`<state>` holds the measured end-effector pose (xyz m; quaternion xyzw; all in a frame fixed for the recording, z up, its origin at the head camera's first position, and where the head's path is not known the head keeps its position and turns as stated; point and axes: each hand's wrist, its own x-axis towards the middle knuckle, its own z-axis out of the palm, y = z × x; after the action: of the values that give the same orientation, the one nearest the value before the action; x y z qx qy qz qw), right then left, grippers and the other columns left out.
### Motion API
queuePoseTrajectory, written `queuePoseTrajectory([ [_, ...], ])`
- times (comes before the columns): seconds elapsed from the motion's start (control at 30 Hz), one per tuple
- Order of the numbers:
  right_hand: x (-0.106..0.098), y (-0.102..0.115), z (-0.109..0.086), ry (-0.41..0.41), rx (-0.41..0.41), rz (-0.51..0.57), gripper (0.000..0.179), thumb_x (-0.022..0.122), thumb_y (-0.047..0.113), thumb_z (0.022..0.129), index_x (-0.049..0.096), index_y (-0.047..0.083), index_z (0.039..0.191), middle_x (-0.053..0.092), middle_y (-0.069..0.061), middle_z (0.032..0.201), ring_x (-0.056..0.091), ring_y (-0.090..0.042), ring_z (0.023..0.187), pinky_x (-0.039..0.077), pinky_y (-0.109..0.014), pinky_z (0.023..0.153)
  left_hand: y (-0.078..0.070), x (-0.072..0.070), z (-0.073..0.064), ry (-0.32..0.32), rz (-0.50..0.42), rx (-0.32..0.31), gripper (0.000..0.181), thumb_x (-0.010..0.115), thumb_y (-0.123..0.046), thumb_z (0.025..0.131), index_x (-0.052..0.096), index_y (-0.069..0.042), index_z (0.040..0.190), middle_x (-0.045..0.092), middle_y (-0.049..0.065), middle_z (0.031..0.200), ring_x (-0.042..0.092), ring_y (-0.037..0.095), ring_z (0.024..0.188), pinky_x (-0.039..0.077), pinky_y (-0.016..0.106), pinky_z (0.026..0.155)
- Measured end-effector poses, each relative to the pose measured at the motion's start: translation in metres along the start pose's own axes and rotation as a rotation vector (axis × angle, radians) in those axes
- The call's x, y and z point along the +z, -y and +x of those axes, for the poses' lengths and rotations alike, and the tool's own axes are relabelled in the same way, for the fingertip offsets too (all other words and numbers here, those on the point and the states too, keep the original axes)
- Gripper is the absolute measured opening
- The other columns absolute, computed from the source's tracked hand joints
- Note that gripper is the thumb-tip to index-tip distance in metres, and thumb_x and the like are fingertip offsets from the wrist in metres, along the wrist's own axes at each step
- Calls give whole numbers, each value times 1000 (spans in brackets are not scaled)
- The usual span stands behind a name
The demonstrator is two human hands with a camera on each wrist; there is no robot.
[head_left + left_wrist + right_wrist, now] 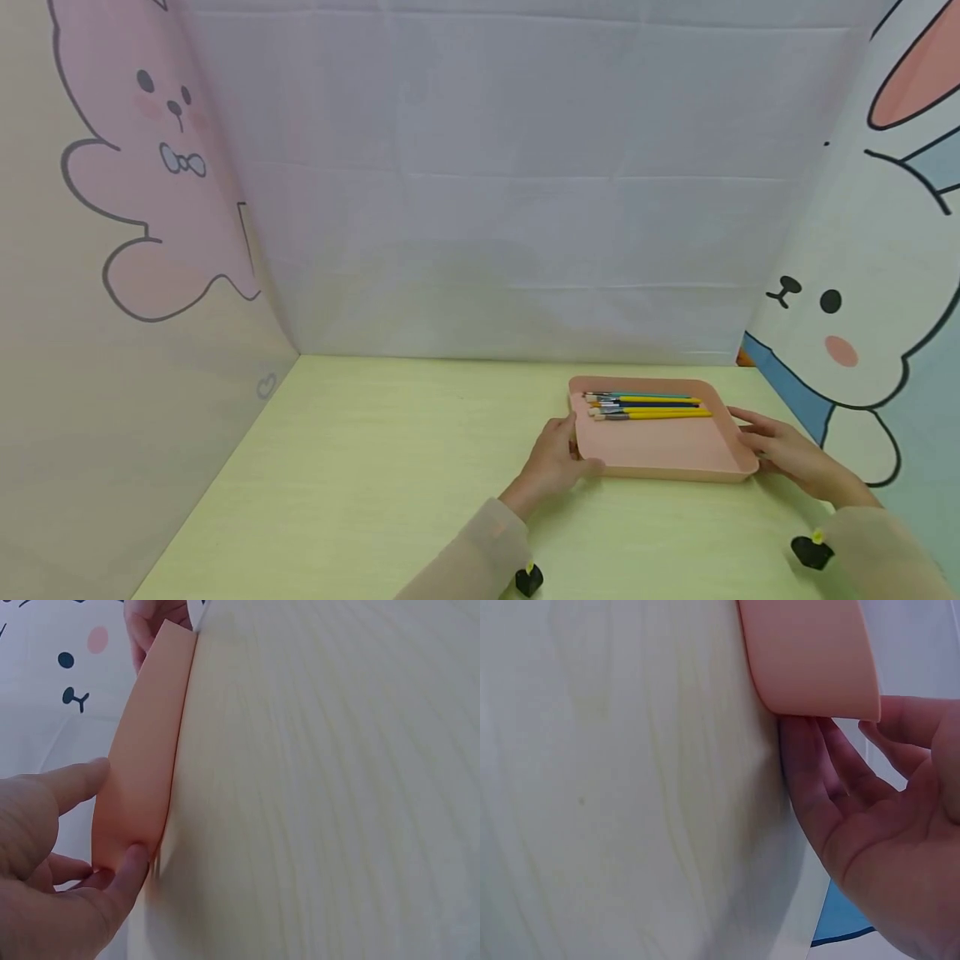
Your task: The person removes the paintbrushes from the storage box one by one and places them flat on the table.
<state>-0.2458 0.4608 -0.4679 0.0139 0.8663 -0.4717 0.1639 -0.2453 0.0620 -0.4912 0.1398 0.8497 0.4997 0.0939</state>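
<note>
A shallow pink tray [660, 454] with rounded corners lies at the right of the table in the head view. Several thin paintbrushes [648, 413], with yellow, teal and dark handles, lie side by side in its back half, bristles to the left. My left hand [551, 462] grips the tray's front left corner, thumb along the front wall and fingers at the left side. At the right end, my right hand [791, 454] holds the side wall. In the right wrist view some of its fingers [802, 761] reach low by the wall while others go over the rim.
The pale wood-grain table [360, 475] stretches left of the tray. A white cloth backdrop [487, 192] rises at its back edge. Side panels carry a pink cartoon bear [157, 192] and a white cartoon rabbit [847, 258], the latter close beside my right hand.
</note>
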Motion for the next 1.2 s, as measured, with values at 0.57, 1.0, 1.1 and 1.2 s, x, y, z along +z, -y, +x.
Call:
queuePoseTrajectory([
  [0.57, 11, 7, 0, 9, 6, -8, 66, 42, 27, 116, 10, -1, 167, 23, -40, 165, 61, -11, 117, 58, -34, 93, 8, -13, -1, 5, -12, -44, 91, 88, -27, 90, 39, -12, 165, 51, 3, 150, 58, 8, 98, 54, 26, 84],
  [1.0, 34, 22, 3, 7, -21, -30, 65, 43, 27, 116, 13, 0, 168, 24, -39, 165, 60, -29, 130, 59, -43, 98, 20, -38, -8, 23, 24, -36, 91, 88, -27, 91, 38, -11, 166, 52, 6, 148, 60, 11, 104, 56, 30, 88],
  [1.1, 42, 25, 3, 10, -36, -18, 65, 43, 24, 116, 13, 0, 168, 27, -39, 164, 59, -27, 128, 59, -40, 97, 23, -46, -11, 31, 23, -34, 91, 87, -26, 91, 37, -10, 166, 50, 8, 150, 62, 13, 108, 56, 32, 90],
  [1.2, 50, 29, 2, 12, -50, -8, 65, 44, 24, 116, 15, 0, 168, 30, -38, 163, 59, -28, 130, 59, -39, 96, 27, -54, -14, 33, 23, -33, 91, 87, -26, 91, 37, -9, 165, 50, 9, 151, 62, 15, 111, 56, 33, 93],
])
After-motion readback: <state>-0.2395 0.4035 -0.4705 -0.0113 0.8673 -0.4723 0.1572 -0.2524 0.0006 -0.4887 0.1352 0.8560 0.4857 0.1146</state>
